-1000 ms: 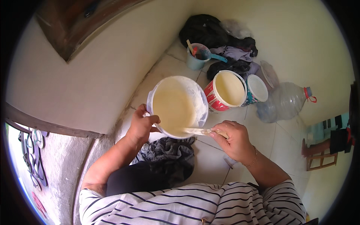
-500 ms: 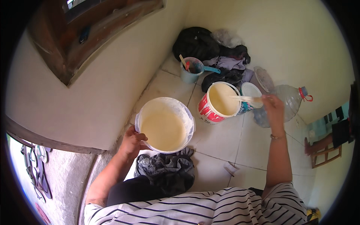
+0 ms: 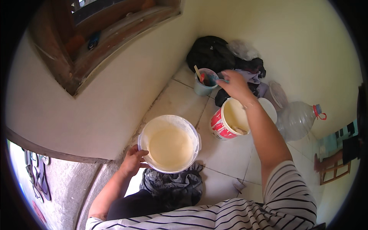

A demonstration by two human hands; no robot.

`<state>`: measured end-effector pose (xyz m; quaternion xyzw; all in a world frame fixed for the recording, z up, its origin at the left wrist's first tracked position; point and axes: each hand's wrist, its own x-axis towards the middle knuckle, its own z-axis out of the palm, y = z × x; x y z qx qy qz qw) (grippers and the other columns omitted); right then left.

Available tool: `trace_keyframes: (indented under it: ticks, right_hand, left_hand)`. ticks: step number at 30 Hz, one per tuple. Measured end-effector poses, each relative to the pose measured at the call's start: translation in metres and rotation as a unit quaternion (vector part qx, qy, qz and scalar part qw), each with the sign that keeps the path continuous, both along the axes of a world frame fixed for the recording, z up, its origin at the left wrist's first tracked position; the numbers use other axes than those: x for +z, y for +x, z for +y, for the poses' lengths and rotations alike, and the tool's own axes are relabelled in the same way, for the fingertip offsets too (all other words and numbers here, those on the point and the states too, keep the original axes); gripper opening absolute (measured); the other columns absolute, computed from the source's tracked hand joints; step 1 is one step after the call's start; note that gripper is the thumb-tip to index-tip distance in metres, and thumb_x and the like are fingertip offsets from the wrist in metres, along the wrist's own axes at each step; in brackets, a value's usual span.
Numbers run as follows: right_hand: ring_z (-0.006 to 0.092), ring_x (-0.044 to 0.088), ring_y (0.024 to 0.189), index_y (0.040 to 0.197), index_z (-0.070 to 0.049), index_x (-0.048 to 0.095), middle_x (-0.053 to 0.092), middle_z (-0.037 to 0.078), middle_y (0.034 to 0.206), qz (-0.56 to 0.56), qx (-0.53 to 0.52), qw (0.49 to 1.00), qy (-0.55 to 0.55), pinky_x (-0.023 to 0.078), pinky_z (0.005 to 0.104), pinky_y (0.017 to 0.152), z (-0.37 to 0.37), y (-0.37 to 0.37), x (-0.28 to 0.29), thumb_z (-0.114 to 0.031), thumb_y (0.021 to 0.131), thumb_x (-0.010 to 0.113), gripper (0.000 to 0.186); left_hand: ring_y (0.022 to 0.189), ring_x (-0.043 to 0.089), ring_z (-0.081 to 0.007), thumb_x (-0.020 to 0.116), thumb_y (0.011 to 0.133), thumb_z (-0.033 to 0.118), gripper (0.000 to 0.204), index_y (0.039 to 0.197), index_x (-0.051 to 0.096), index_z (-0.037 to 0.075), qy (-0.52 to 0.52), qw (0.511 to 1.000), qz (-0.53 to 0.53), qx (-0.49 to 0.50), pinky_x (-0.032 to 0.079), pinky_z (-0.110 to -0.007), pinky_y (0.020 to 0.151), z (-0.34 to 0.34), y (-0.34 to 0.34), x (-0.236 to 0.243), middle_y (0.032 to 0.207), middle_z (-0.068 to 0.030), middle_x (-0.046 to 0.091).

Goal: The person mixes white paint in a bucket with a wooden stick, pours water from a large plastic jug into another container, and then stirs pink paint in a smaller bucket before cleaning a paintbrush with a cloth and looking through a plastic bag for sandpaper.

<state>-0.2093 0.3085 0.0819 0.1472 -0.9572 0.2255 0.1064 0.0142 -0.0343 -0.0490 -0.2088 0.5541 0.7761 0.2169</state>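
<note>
My left hand (image 3: pixel 132 160) grips the side of a white plastic bucket (image 3: pixel 199 143) holding smooth cream-coloured paint (image 3: pixel 170 147). With my right arm stretched forward, my right hand (image 3: pixel 234 85) has its fingers closed round the handle of a light blue water dipper (image 3: pixel 202 90) on the floor. Inside the dipper stand a wooden-handled tool (image 3: pixel 197 71) and something red. Below my right forearm is a red-and-white bucket (image 3: pixel 221 126) with cream paint inside. A paint-coated stick (image 3: pixel 239 130) leans inside its near rim.
Black bags (image 3: pixel 211 53) and cloths lie in the corner. A large clear water bottle (image 3: pixel 297 120) lies on its side at the right. Dark crumpled cloth (image 3: pixel 172 184) is below the white bucket. A wooden window frame (image 3: pixel 76 73) juts from the left wall.
My right hand has let go of the paint-coated stick, now in the red-and-white bucket, and has moved left and forward to the dipper's handle. My left hand still holds the white bucket.
</note>
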Motion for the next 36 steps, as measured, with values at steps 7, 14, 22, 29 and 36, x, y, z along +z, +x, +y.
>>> trace_keyframes:
  ticks: [7,14,22,29,36]
  right_hand:
    - [0.0345,0.059,0.098,0.101,0.002,0.061,0.061,0.022,0.103,-0.064,-0.078,0.982,0.161,0.048,0.0416,0.084,-0.06,-0.105,-0.09,-0.031,0.078,0.066,0.041]
    - [0.0347,0.061,0.094,0.101,-0.002,0.064,0.065,0.018,0.096,-0.08,-0.078,0.982,0.149,0.048,0.0431,0.083,-0.032,-0.155,-0.167,-0.029,0.081,0.063,0.034]
    - [0.0331,0.063,0.076,0.076,-0.001,0.064,0.066,0.016,0.081,0.011,-0.184,0.98,-0.071,0.05,0.0411,0.069,-0.027,-0.132,-0.154,-0.024,0.077,0.065,0.023]
    - [0.0321,0.062,0.072,0.085,-0.006,0.063,0.065,0.014,0.077,-0.011,-0.042,0.999,0.01,0.049,0.0384,0.066,-0.015,-0.1,-0.145,-0.023,0.079,0.064,0.018]
    - [0.0327,0.062,0.077,0.083,-0.007,0.062,0.065,0.013,0.077,-0.114,0.023,0.993,0.025,0.047,0.041,0.068,-0.069,-0.039,-0.139,-0.023,0.079,0.065,0.017]
  left_hand:
    - [0.095,0.063,-0.0304,0.055,0.085,0.017,0.043,0.121,0.048,-0.006,0.045,0.998,-0.001,-0.037,0.054,-0.046,0.079,-0.021,0.003,-0.013,0.11,-0.0191,0.059]
    - [0.095,0.063,-0.0298,0.062,0.084,0.022,0.045,0.119,0.051,-0.004,0.04,0.997,-0.005,-0.066,0.054,-0.044,0.078,-0.019,-0.004,-0.011,0.11,-0.0175,0.06]
    - [0.091,0.064,-0.027,0.066,0.083,0.022,0.044,0.116,0.052,-0.004,0.049,0.997,-0.003,-0.057,0.055,-0.041,0.075,-0.022,-0.005,-0.015,0.106,-0.0155,0.062]
    - [0.086,0.066,-0.0229,0.067,0.083,0.017,0.04,0.114,0.054,-0.004,0.08,0.996,0.003,-0.035,0.057,-0.036,0.072,-0.02,-0.007,-0.01,0.1,-0.0131,0.065]
    - [0.087,0.066,-0.0234,0.066,0.083,0.017,0.04,0.114,0.053,-0.004,0.077,0.997,-0.005,-0.027,0.057,-0.037,0.074,-0.022,-0.004,-0.013,0.101,-0.0132,0.064]
